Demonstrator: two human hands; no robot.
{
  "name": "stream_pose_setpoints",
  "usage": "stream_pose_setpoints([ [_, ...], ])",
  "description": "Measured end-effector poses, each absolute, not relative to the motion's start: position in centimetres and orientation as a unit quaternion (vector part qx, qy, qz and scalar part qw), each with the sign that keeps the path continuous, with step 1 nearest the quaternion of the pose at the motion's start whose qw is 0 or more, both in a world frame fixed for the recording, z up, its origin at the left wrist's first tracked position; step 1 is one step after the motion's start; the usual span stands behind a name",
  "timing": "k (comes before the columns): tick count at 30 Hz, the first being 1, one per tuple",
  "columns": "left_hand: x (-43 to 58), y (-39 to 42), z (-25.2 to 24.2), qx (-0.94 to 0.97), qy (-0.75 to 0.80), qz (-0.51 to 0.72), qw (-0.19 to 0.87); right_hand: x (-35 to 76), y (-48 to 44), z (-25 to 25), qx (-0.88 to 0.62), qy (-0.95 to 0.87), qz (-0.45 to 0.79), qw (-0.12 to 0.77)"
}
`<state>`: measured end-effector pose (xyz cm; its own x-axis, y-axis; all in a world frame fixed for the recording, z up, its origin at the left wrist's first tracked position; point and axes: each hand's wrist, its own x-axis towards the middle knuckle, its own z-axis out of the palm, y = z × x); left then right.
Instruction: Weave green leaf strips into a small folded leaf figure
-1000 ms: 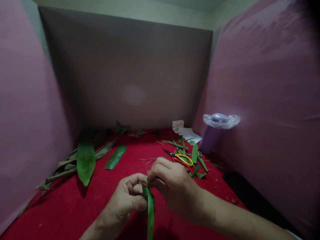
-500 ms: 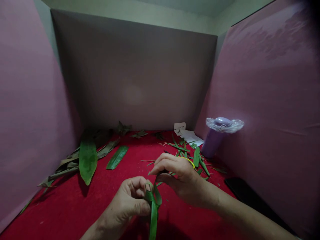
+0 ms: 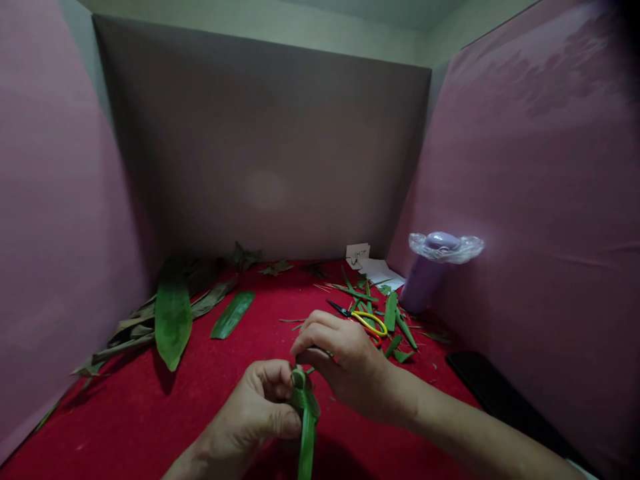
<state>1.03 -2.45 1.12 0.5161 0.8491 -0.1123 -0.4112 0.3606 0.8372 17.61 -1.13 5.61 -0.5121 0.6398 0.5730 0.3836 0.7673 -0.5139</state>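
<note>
The left hand pinches a folded leaf strip; the right hand, fingers bunched, pinches the strip's top.

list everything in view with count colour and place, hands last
leaf strip: 1, green, in the left hand
scissors: 1, yellow-and-red handles, dark blades, beyond the right hand
leaf scraps: many, green, around the scissors
large leaf: 1, green, left
cut leaf piece: 1, green, left of centre
dull leaves: several, grey-green, left
crumpled leaves: several, dark green, far edge
white papers: count unclear, far right
purple container: 1, clear plastic around top, right
flat object: 1, black, right
cloth: 1, red, underneath
panels: 3, pink sides, grey back
left hand: 1, bare, lower centre
right hand: 1, bare, at the strip's top
</note>
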Motion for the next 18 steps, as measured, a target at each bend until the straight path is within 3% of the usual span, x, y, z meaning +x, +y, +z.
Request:
stream_pose_setpoints([
  [18, 0.3, -1.9, 0.8, 0.402, 0.269, 0.45, 0.751, 19.4, -4.0, 6.2, -0.377, -0.797, 0.222, 0.417],
])
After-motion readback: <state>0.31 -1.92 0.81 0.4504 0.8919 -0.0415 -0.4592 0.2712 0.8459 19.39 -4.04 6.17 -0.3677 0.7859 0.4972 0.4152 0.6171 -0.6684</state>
